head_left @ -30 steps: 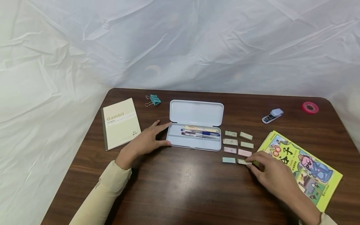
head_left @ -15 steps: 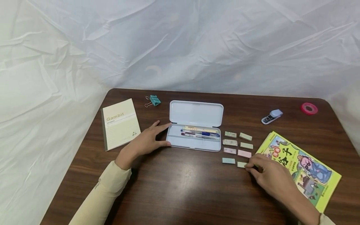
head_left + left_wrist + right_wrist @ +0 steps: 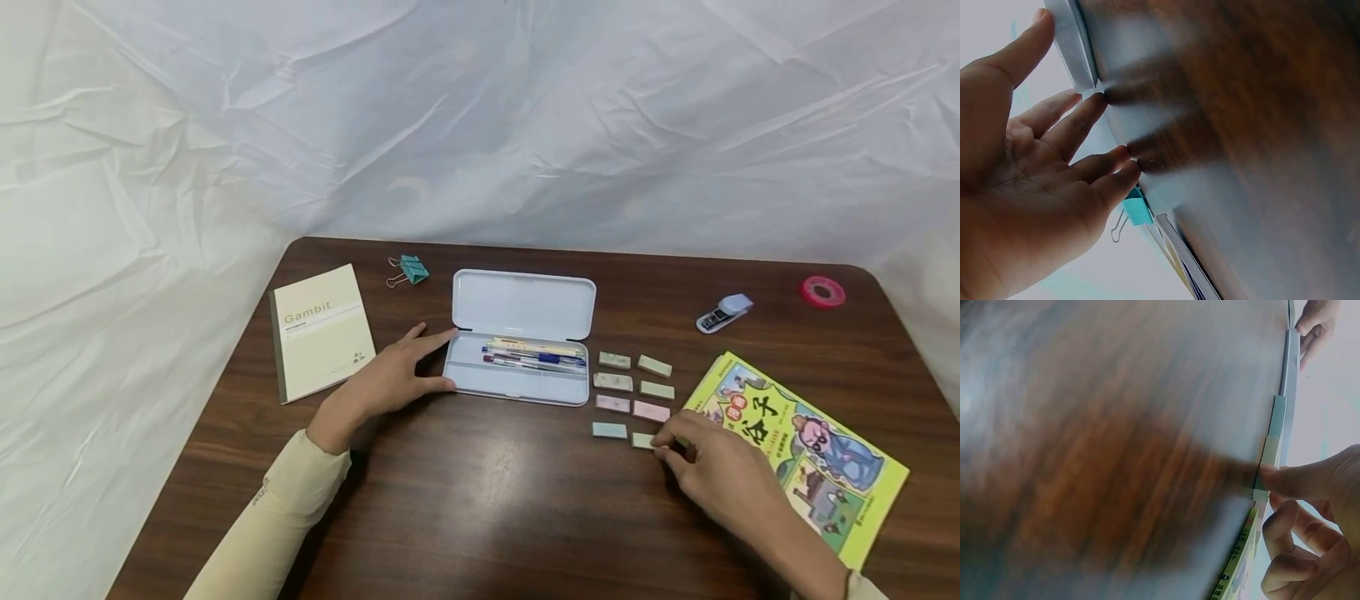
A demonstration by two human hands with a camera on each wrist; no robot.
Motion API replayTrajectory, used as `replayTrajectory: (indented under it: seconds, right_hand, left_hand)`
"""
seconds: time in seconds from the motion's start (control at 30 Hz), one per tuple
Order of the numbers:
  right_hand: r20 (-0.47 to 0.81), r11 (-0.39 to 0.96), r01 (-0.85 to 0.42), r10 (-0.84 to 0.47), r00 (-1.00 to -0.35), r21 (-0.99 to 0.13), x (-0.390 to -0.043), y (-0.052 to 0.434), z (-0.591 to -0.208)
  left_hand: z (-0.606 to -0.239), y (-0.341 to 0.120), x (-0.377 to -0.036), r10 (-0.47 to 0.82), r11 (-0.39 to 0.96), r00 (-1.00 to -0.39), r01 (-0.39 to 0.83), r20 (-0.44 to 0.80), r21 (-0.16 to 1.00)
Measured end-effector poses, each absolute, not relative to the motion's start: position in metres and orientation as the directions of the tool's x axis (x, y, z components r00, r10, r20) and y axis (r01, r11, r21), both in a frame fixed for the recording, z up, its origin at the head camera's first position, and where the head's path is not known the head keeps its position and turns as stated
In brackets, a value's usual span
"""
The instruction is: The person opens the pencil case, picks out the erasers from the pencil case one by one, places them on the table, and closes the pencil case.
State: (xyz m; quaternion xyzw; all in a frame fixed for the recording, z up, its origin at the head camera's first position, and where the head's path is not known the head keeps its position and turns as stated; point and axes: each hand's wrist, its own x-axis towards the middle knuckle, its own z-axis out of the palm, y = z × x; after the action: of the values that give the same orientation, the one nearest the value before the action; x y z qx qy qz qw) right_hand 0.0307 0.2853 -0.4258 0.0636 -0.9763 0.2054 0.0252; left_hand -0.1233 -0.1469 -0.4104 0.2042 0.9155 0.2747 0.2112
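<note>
Table (image 3: pixel 487 517), dark wood, rounded corners, white sheeting behind its far edge and down its left side. Broad bare stretch along the near edge between the two forearms; a narrower bare strip along the far edge.

Pencil case (image 3: pixel 517 371), white, lid standing open, at centre; pens (image 3: pixel 534 357) lie in its tray. Notebook (image 3: pixel 321 331) near the left edge; teal binder clip (image 3: pixel 408 268) just beyond it toward the far edge. Small stapler (image 3: pixel 724 311) and pink tape roll (image 3: pixel 822 292) toward the far right corner. Picture book (image 3: pixel 810 446), yellow-green, at the right edge, close behind the right hand.

Erasers (image 3: pixel 634 386), eight small blocks in two columns, between case and book, crowding the space to the right of the case.

Left hand (image 3: pixel 382 385): fingers straight and spread, flat on the table, fingertips touching the case's left end.

Right hand (image 3: pixel 712 467): thumb and forefinger pinch the pale green eraser (image 3: pixel 642 439), nearest block of the right column, lying on the table beside a teal eraser (image 3: pixel 609 430); other fingers curled.
</note>
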Motion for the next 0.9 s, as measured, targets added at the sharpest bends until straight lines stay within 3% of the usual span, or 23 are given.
replayTrajectory:
  seconds: [0.13, 0.4, 0.67, 0.9]
  right_hand:
    - [0.053, 0.914, -0.126, -0.115, -0.992, -0.385, 0.031, 0.284, -0.425]
    - [-0.137, 0.919, 0.007, -0.052, -0.989, -0.395, 0.013, 0.285, -0.396]
    - [-0.039, 0.854, -0.014, -0.040, -0.998, -0.521, -0.044, 0.283, -0.381]
    - [-0.086, 0.798, -0.010, -0.077, -0.993, -0.603, -0.093, 0.275, -0.393]
  left_hand:
    - [-0.411, -0.148, -0.123, 0.491, 0.765, -0.828, 0.262, -0.270, 0.588]
    - [-0.412, -0.147, -0.123, 0.501, 0.767, -0.820, 0.272, -0.277, 0.581]
    - [-0.411, -0.146, -0.123, 0.528, 0.752, -0.813, 0.316, -0.244, 0.578]
    - [-0.409, -0.145, -0.128, 0.525, 0.755, -0.817, 0.320, -0.237, 0.572]
